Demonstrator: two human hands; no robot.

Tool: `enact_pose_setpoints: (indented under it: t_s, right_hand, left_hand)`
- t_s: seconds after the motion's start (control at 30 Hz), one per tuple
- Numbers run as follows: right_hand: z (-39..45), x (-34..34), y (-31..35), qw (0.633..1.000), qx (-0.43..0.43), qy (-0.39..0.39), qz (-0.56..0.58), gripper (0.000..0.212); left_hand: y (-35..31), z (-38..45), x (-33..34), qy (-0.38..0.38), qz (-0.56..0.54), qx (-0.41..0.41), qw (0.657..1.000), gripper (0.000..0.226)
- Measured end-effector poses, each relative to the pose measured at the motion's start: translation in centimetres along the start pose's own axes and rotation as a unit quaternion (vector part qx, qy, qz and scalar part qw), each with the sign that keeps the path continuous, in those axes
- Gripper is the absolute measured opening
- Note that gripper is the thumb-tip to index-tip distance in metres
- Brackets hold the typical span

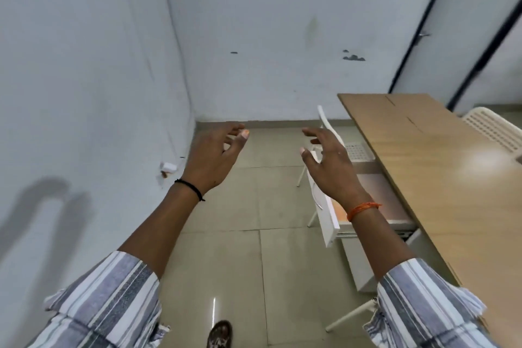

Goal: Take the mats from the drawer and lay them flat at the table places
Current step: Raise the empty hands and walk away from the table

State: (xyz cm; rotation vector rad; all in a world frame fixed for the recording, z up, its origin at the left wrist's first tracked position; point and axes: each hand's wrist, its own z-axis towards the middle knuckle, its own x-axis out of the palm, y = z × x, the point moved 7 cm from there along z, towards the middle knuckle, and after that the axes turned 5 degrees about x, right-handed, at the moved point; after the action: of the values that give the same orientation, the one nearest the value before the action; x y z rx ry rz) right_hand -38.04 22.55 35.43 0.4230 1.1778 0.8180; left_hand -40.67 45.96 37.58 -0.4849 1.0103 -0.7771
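Head view: I see both arms stretched forward over the tiled floor (226,206), striped sleeves pushed up the forearms. My left hand (214,155) hangs in the air with its fingers (236,128) loosely spread and holding nothing; a black thread sits round that wrist. My right hand (327,164) is likewise raised with its fingers (310,133) relaxed and apart, empty, an orange thread at the wrist.

Beside and below the right forearm the white drawer (324,206) stands pulled out from under the wooden desk (437,178). Inside it I make out a flat, pale sheet with an orange-tinged near corner, lying on the drawer bottom (378,195); this looks like the mats, though blur keeps me from telling how many there are or any pattern. The right hand is above the drawer front, not touching it.

A white chair (327,124) stands just beyond the drawer, and another (491,127) at the desk's far side.
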Motion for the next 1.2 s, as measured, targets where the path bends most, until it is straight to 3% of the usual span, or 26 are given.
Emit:
enact_pose_setpoints:
  t_s: [0.3, 0.53, 0.67, 0.77, 0.97, 1.1, 1.2]
  right_hand:
    - [6.2, 2.6, -4.7, 0.985, 0.142, -0.082, -0.052, 0.039]
    - [7.3, 4.0, -13.3, 0.951, 0.272, -0.130, -0.064, 0.037]
    - [7.9, 5.9, -19.6, 0.923, 0.349, -0.161, -0.017, 0.036]
    - [8.4, 8.0, -24.7, 0.889, 0.418, -0.180, 0.046, 0.033]
    - [6.6, 14.2, -32.7, 0.753, 0.610, -0.151, 0.193, 0.021]
    - [3.7, 17.2, -35.0, 0.573, 0.730, -0.207, 0.310, 0.019]
    - [2.5, 18.5, -35.6, 0.467, 0.768, -0.253, 0.357, 0.019]
  left_hand:
    - [5.4, 12.5, 9.9, 0.174, -0.082, 0.071, 0.979, 0.030]
    - [7.7, 17.6, 20.9, 0.297, -0.148, 0.097, 0.938, 0.029]
    - [9.9, 19.9, 29.0, 0.362, -0.178, 0.066, 0.912, 0.031]
    - [12.1, 21.0, 35.1, 0.409, -0.197, -0.009, 0.891, 0.032]
    - [18.5, 20.4, 44.7, 0.485, -0.163, -0.225, 0.829, 0.033]
    - [22.2, 20.4, 48.8, 0.492, -0.106, -0.340, 0.794, 0.035]
    - [23.8, 21.1, 51.6, 0.512, -0.077, -0.365, 0.773, 0.030]
